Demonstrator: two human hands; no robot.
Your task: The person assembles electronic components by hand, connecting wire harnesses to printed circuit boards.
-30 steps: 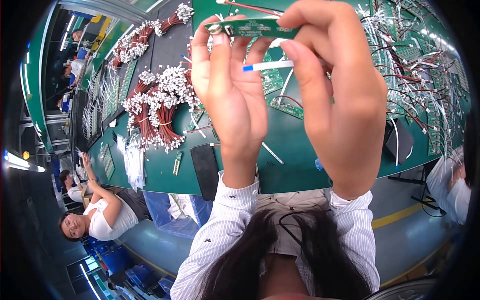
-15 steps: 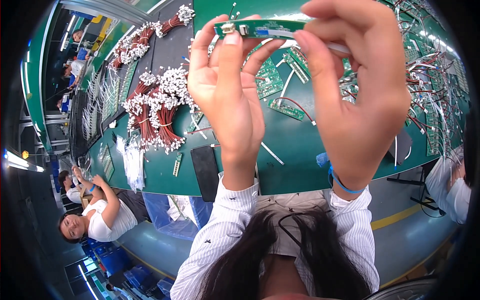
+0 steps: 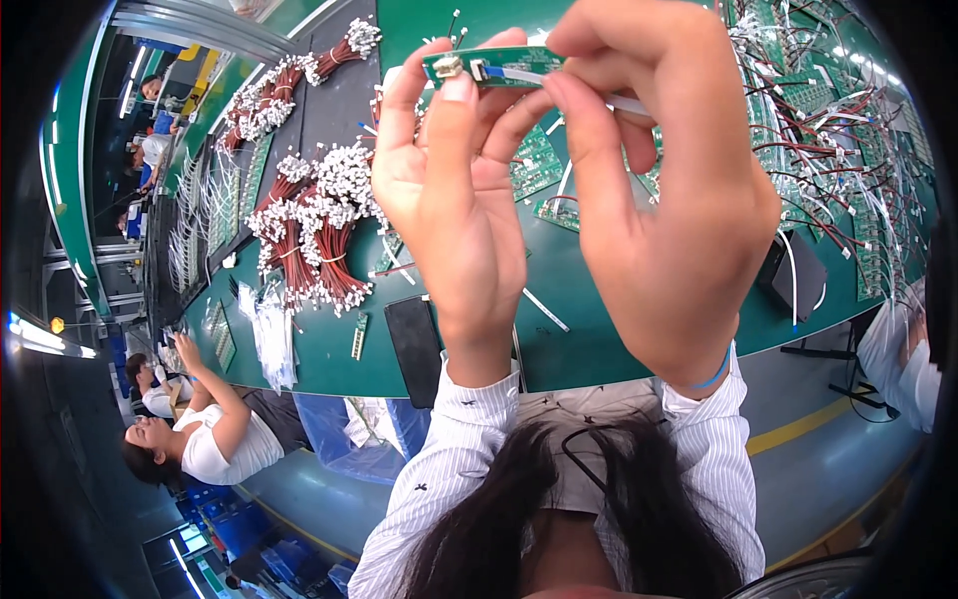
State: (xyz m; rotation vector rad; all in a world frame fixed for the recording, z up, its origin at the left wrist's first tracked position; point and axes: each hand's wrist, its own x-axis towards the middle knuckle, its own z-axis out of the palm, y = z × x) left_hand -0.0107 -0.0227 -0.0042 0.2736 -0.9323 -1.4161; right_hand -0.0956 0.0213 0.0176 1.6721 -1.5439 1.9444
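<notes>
My left hand (image 3: 454,200) pinches one end of a narrow green circuit board (image 3: 507,58), held up above the table, its thumb over a small cream connector (image 3: 446,66). Beside that thumb is a second, dark-edged connector (image 3: 478,70). My right hand (image 3: 669,170) is closed on a flat white ribbon cable (image 3: 525,76), thumb and forefinger near the board's other end. The cable's blue tip (image 3: 495,72) meets the dark-edged connector; whether it is seated inside I cannot tell. My right fingers hide the board's far end.
Bundles of red-brown wires with white plugs (image 3: 334,255) lie left on the green table (image 3: 589,349). A black phone (image 3: 412,349) and clear plastic bags (image 3: 267,339) are near the front edge. Wired boards (image 3: 838,180) crowd the right. Co-workers sit at both sides.
My right hand has moved left along the board with the ribbon cable. The cable's blue tip, earlier apart from the dark-edged connector, is now at it. The left hand has barely moved.
</notes>
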